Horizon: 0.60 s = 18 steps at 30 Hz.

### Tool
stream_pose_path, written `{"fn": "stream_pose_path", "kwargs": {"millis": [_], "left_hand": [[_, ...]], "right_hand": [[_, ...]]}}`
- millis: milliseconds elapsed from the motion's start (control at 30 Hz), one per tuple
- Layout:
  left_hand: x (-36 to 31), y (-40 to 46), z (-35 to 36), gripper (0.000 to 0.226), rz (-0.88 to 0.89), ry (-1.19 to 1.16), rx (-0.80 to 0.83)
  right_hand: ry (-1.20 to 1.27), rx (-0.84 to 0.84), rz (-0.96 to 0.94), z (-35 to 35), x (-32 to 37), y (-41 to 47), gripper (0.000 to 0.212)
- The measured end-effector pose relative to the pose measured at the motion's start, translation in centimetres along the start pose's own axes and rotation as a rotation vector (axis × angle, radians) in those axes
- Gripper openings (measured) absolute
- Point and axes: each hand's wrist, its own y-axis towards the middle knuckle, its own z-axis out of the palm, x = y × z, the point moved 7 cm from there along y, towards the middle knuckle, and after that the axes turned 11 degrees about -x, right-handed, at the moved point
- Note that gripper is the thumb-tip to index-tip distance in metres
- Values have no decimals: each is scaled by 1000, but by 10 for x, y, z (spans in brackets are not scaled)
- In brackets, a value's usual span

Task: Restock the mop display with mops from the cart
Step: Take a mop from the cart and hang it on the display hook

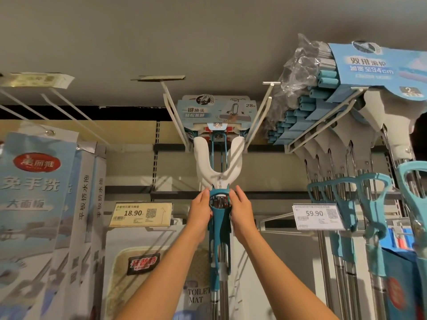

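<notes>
A sponge mop (218, 162) with a white Y-shaped yoke, a teal squeeze handle and steel rods hangs between two white display hook arms (173, 112). Its head, under a blue card label, sits up at the back of the hooks. My left hand (200, 212) and my right hand (242, 211) reach up and hold the teal handle collar from either side, fingers wrapped loosely round it. At least one more mop of the same kind hangs behind it. The cart is out of view.
A full row of teal-and-grey roller mops (335, 125) hangs on the right, their teal levers (369, 199) close to my right arm. Boxed flat mops (41, 192) hang at the left. Price tags 18.90 (141, 214) and 59.90 (317, 215) sit on the rail; a toilet mat pack (143, 264) hangs below.
</notes>
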Motion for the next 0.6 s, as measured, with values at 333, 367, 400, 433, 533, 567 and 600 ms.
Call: {"fn": "stream_pose_path", "kwargs": {"millis": [333, 367, 400, 433, 533, 567, 600], "left_hand": [[9, -77, -20, 48, -1, 13, 79], [7, -87, -26, 51, 12, 43, 80], [6, -96, -33, 52, 29, 80, 77], [5, -108, -40, 52, 47, 121, 71], [6, -145, -62, 51, 123, 231, 78], [6, -158, -69, 52, 158, 275, 85], [6, -171, -76, 54, 188, 320, 87]], "right_hand": [[-114, -26, -38, -28, 0, -77, 34], [-116, -38, -30, -32, 0, -88, 38], [-126, -48, -25, -35, 1, -99, 43], [-144, -50, -29, -38, 4, -112, 43], [-199, -18, -88, -41, 15, -153, 28], [-232, -12, -108, -43, 18, -168, 29], [-266, -13, -128, -46, 19, -183, 33]]}}
